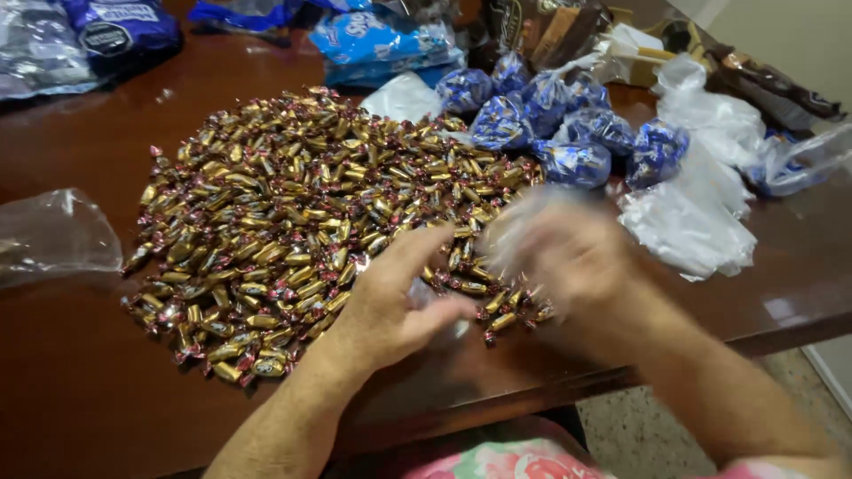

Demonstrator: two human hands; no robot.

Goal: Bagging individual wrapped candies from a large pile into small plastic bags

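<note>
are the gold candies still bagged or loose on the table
Loose. The gold-wrapped candies lie spread in a wide heap straight on the brown table, with no bag around them.

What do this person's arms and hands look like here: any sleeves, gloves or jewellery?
Both forearms are bare, with no sleeves reaching them. The left hand wears no glove, ring or watch that shows. The right hand is motion-blurred, so rings cannot be ruled out. A pink floral garment shows at the bottom edge.

Blue candy bags [382, 40] at table's far edge, dark blue bag [120, 27] far left, filled blue-foil pouches [568, 133] right of centre, clear empty bag [53, 235] left, white plastic bags [692, 222] right.
</note>
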